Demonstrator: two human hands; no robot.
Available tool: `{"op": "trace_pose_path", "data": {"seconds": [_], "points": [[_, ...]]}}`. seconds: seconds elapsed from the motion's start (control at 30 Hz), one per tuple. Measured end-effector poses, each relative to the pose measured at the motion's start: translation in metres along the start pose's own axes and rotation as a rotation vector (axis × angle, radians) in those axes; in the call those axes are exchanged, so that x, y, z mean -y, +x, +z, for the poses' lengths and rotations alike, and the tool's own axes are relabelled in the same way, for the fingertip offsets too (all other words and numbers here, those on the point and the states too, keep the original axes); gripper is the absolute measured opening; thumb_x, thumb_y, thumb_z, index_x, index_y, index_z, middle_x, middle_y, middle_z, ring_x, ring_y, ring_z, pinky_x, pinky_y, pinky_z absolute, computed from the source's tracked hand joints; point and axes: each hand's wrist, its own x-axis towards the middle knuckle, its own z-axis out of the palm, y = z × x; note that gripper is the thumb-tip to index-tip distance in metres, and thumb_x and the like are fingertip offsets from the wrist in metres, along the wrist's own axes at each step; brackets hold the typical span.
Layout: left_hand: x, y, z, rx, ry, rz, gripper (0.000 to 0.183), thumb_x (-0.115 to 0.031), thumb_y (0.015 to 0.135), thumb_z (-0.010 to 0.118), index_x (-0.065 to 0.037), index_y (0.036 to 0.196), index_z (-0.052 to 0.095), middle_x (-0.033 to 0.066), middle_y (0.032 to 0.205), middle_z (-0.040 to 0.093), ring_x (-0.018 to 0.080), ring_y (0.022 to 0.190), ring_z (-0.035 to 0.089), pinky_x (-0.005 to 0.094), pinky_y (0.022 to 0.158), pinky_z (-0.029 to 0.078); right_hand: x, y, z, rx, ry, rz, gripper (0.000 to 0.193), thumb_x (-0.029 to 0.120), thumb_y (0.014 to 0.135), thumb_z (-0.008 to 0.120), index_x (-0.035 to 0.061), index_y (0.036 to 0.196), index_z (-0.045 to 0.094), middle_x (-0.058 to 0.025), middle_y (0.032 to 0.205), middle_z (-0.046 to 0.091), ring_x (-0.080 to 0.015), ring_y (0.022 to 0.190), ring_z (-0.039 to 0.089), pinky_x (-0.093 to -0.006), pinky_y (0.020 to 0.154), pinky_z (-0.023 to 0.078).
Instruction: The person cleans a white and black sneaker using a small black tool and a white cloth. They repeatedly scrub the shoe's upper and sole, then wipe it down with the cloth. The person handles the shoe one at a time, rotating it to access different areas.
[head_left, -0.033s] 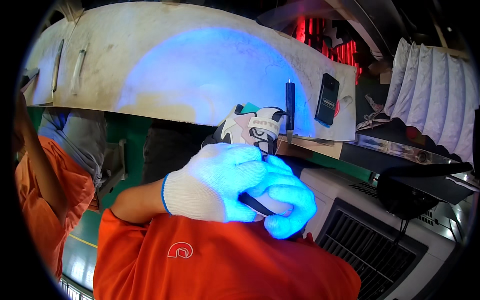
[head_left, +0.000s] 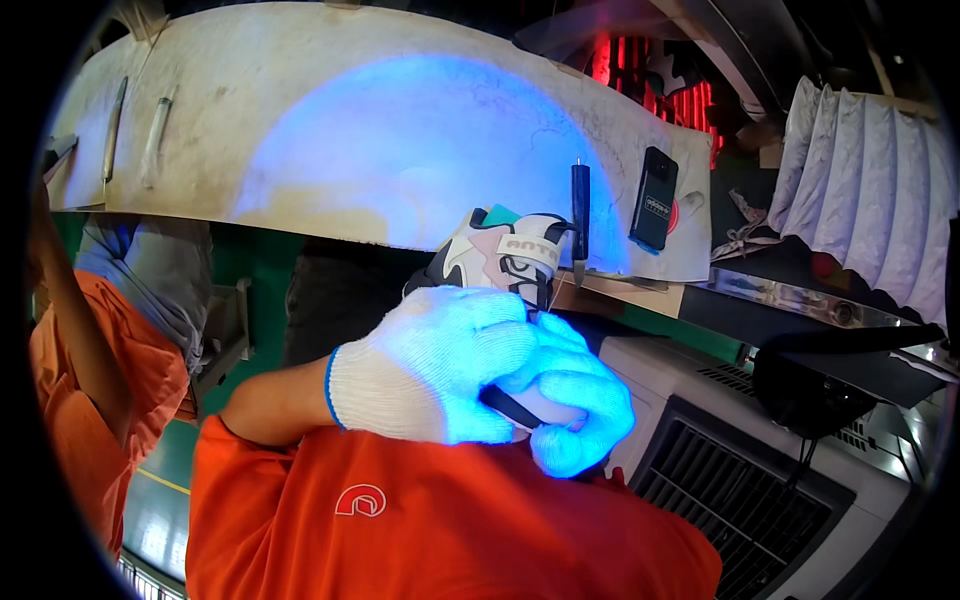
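Note:
A white sneaker with pale pink panels, black trim and a strap over its dark laces lies at the near edge of the table, its upper end showing. My left hand, in a white knit glove, is closed over the lower part of the shoe. Against it presses my right hand, also gloved and strongly lit by blue light, with its fingers curled. Between the hands a white piece with a dark edge shows; it looks like more of the sneaker, but the gloves cover most of it.
On the pale table lie a black-handled tool and a dark phone. Thin tools are at its left end. A co-worker's orange sleeve is at left. White ducting and a grey machine with a grille stand at right.

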Motion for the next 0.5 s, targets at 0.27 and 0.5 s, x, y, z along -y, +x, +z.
{"op": "trace_pose_path", "data": {"seconds": [0.27, 0.5], "points": [[0.007, 0.002, 0.0, 0.063, -0.011, -0.004, 0.064, -0.043, 0.082, 0.091, -0.008, 0.133, 0.074, 0.015, 0.109, 0.071, 0.0376, 0.105, 0.075, 0.0493, 0.092, 0.061, 0.01, 0.007, -0.01, 0.047, -0.023, 0.072, 0.061, 0.024, 0.088, 0.087, -0.004, 0.139, 0.067, -0.0272, 0.123, 0.072, -0.0458, 0.104, 0.077, -0.0771, 0.116, 0.047], [0.034, -0.012, 0.0, -0.198, -0.16, 0.167, 0.066, -0.033, 0.077, 0.099, -0.009, 0.132, 0.071, 0.0173, 0.128, 0.068, 0.0421, 0.117, 0.071, 0.0504, 0.098, 0.061, -0.033, -0.009, 0.02, -0.163, 0.043, -0.216, 0.071, 0.016, 0.082, 0.102, -0.0089, 0.139, 0.068, -0.0374, 0.145, 0.069, -0.0512, 0.138, 0.069, -0.0662, 0.123, 0.047]]}}
